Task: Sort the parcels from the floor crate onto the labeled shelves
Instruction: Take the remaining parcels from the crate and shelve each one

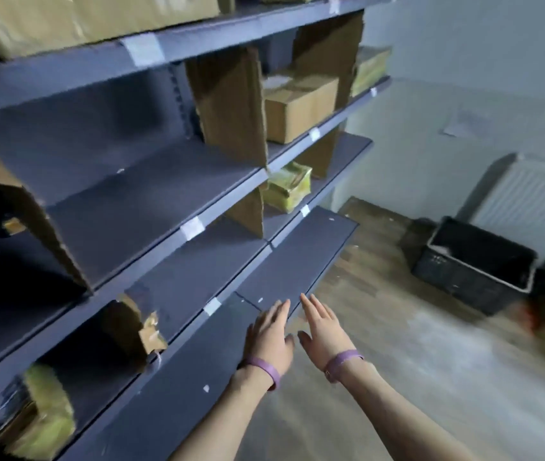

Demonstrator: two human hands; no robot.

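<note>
Your two bare forearms reach in from the bottom edge, a purple wristband (264, 369) on the left wrist and another purple wristband (342, 361) on the right. Your left hand (269, 331) and right hand (322, 327) lie side by side, close but apart, palms down, with fingers straight and together. They hold nothing. Both hover at the front edge of the lowest board (181, 377) of the dark grey metal shelving; whether the fingertips touch it cannot be told.

The shelving's long axis runs from the near left away to the upper right. Upright brown cardboard dividers (227, 101) split it into bays, and small white paper labels (193, 227) are stuck along the front edges.

A yellow-taped parcel (286, 186) sits tilted in a bay ahead of your hands, one tier above the lowest board. A plain brown cardboard box (297, 108) rests one tier higher, its long side roughly along the shelf. A blurred yellow-green wrapped parcel (41, 410) lies in a low bay at the near left, and a large tape-covered carton (81, 21) fills the top tier.

The black plastic floor crate (473, 271) stands well apart to your right on the wooden floor (380, 261), open side up, its long axis slanting from far left to near right; its inside is too dark to read. A white ribbed radiator (530, 201) hangs on the wall behind it.
</note>
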